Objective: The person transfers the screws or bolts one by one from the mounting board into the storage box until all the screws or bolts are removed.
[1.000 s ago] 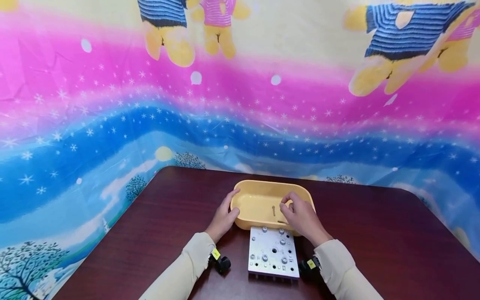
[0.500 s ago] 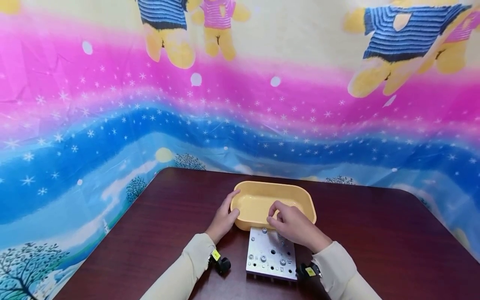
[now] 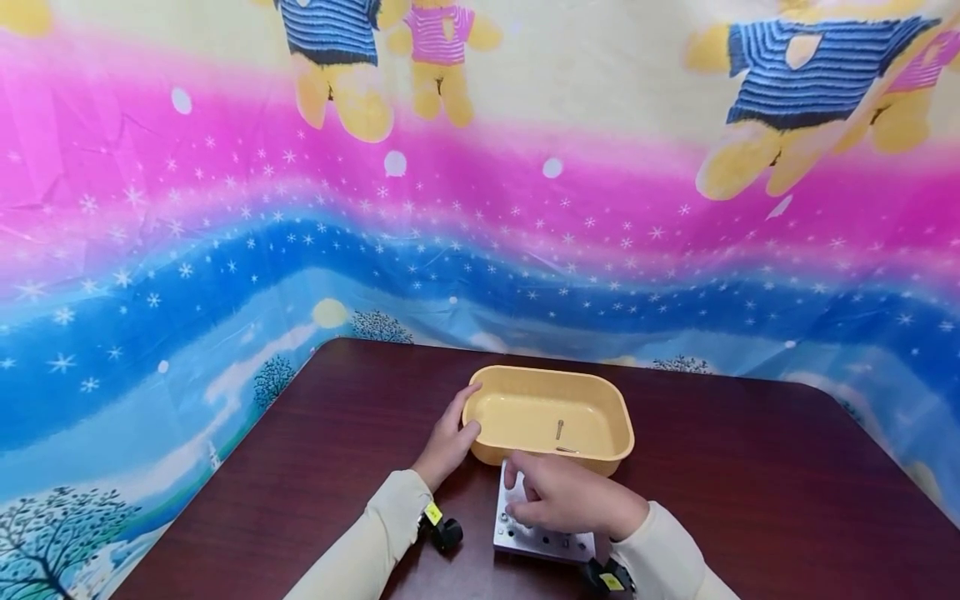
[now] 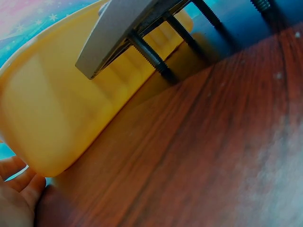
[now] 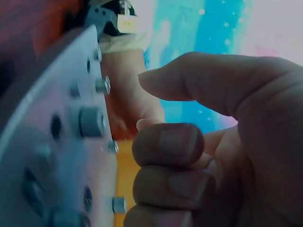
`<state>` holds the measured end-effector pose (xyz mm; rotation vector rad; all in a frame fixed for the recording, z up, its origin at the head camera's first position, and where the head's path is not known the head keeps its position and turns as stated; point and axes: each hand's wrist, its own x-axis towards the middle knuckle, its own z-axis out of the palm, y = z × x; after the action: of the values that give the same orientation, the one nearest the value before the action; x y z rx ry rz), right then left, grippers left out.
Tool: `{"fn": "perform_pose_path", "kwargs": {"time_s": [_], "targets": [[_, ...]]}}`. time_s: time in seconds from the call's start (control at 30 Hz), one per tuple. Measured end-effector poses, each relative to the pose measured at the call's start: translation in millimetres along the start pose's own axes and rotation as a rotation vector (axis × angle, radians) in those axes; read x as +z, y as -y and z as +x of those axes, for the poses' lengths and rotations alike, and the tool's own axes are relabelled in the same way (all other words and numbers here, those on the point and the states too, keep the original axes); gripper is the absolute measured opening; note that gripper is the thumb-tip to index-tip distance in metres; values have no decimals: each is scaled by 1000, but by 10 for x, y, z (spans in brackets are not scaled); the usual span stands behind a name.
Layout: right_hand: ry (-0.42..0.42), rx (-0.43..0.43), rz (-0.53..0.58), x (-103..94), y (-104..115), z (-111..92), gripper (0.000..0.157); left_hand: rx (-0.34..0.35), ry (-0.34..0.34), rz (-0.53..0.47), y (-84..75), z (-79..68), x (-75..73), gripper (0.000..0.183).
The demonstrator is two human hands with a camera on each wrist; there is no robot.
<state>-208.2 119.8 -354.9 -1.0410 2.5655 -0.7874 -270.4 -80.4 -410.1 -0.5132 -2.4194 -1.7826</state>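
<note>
My left hand (image 3: 444,439) holds the left end of a yellow plastic tub (image 3: 600,385), thumb and fingers at its rim. In the tub lie a socket-head bolt (image 3: 559,430) and another thin metal piece (image 3: 567,451). My right hand (image 3: 562,493) is over a silver metal plate (image 3: 504,540), thumb and index finger apart with nothing between them. The right wrist view shows its curled fingers beside the plate (image 5: 28,137), facing a raised bolt head (image 5: 91,121). Several threaded bolt shanks (image 4: 149,54) stick out under the plate in the left wrist view.
The dark red-brown wooden table (image 3: 360,400) carries the tub and, in front of it, the plate. Behind stands a printed cloth backdrop (image 3: 480,217) with bears and snowflakes. A small black camera (image 3: 448,533) sits on the left wrist.
My right hand has moved from inside the tub toward me and left, over the plate. The bolts in the tub are visible again. The left hand stays at the tub's end.
</note>
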Motion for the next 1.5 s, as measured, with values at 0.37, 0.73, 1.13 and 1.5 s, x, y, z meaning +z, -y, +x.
{"fn": "perform_pose_path", "kwargs": {"time_s": [0.37, 0.73, 1.13, 1.5], "targets": [[48, 64, 14, 91, 35, 10, 38, 2, -10, -2, 26, 8, 18, 61], [53, 78, -20, 139, 37, 32, 40, 4, -3, 5, 26, 7, 10, 61], [93, 39, 45, 139, -8, 53, 36, -1, -9, 7, 15, 7, 10, 61], [122, 46, 63, 121, -18, 58, 24, 6, -13, 6, 43, 20, 15, 61]]}}
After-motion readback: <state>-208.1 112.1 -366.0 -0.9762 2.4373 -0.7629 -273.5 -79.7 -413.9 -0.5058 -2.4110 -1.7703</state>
